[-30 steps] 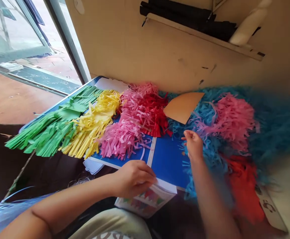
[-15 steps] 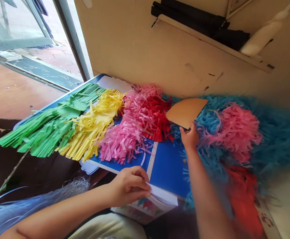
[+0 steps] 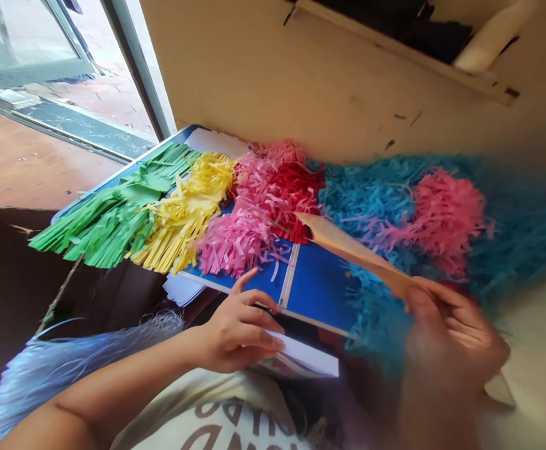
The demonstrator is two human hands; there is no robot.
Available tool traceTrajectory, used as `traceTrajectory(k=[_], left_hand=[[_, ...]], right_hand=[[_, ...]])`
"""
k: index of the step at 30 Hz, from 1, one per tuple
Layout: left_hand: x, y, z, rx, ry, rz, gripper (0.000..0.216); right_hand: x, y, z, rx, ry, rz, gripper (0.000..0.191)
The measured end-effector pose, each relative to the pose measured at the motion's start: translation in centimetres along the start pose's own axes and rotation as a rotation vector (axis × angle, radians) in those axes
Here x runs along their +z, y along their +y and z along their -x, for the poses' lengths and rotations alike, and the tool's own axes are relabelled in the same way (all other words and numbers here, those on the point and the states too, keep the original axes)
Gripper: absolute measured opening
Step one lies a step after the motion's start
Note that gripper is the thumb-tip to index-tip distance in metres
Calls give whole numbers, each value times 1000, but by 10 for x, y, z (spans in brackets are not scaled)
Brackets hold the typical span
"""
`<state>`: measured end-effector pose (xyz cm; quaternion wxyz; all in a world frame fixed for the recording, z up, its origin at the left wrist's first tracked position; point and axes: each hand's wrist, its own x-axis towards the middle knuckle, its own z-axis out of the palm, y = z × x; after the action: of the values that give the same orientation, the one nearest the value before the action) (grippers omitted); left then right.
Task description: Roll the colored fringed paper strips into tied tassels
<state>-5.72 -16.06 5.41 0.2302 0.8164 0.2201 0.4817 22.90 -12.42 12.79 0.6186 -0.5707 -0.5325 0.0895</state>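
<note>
My right hand (image 3: 460, 331) pinches the corner of a tan fan-shaped piece of card (image 3: 362, 250), tilted so that it shows nearly edge-on. The card's far tip passes over the red fringed paper (image 3: 298, 187) and the blue table. Lower down, my left hand (image 3: 245, 331) has its fingers apart, the index finger lifted. It lies over the near end of a white paper stack or box (image 3: 310, 355) with coloured printing on its side; whether its hidden fingertips grip this I cannot make out.
Green (image 3: 127, 206), yellow (image 3: 183, 212) and pink fringed paper (image 3: 240, 240) cover the blue table (image 3: 322, 281). Blue shredded paper (image 3: 367, 194) with a pink bunch (image 3: 451, 219) spreads rightward. Pale blue strands (image 3: 90, 356) hang at lower left. A wall shelf (image 3: 395, 47) stands above.
My right hand has come nearer and rightward with the tan card, now turned edge-on. My left hand's fingers have spread from a pinch at the white paper. The view has shifted slightly.
</note>
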Motion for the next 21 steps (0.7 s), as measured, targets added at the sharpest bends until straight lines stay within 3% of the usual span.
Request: traceTrajectory(k=[4, 8, 14, 21], left_hand=[[0, 24, 1, 96, 5, -57, 9], [-9, 43, -16, 164, -4, -39, 9], [-17, 54, -40, 283, -47, 46, 9], [-24, 58, -32, 121, -22, 113, 9]], right_hand=[[-32, -6, 38, 433, -158, -85, 26], [-51, -8, 54, 631, -380, -97, 29], [-61, -21, 52, 560, -472, 51, 33], [-56, -24, 34, 333, -484, 172, 32]])
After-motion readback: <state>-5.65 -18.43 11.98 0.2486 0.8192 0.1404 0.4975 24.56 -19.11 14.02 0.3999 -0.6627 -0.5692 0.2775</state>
